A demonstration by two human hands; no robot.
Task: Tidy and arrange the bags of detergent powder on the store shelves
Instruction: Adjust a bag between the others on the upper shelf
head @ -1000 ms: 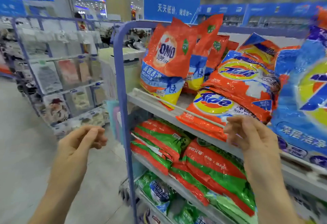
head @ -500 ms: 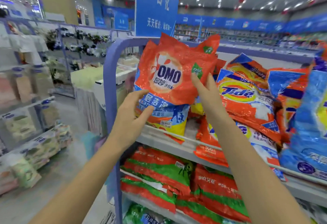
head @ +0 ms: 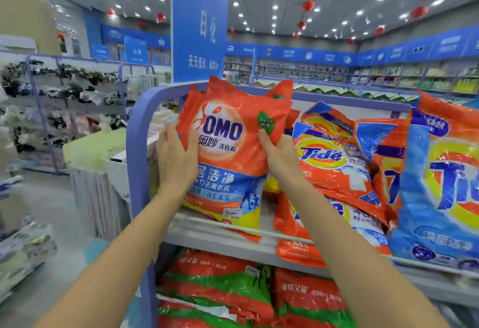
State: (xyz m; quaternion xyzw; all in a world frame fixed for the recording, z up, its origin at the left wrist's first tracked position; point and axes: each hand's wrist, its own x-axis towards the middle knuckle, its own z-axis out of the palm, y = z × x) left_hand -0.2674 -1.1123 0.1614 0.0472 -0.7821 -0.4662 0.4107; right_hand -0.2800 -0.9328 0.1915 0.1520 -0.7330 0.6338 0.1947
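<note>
The person is standing right up against the end of the aisle, holding an orange OMO bag (head: 228, 151) upright at the left end of the top shelf (head: 259, 246). The left hand (head: 178, 156) is gripping the bag's left edge and the right hand (head: 280, 154) is pinching its right edge, thumb on the printed face and the other fingers hidden behind. The bag's bottom corner is hanging down at the front rail (head: 207, 226); I cannot tell whether the shelf is bearing its weight. More orange bags are standing just behind it, and the Tide bags (head: 334, 161) to the right are lying slumped and overlapping.

From where I'm watching, this looks like the squaring-up step: getting the bag standing straight with its label facing out. Doing it well probably means settling the powder toward the bottom so the base flattens, then seating that base fully behind the rail instead of over it. Keeping both hands level should stop the top from folding forward. The purple frame (head: 134, 159) is close on the left, so the bag wants to sit just inside it, leaning lightly on the bags behind. The slumped Tide pile may slide into the gap once the right hand lets go.
</note>
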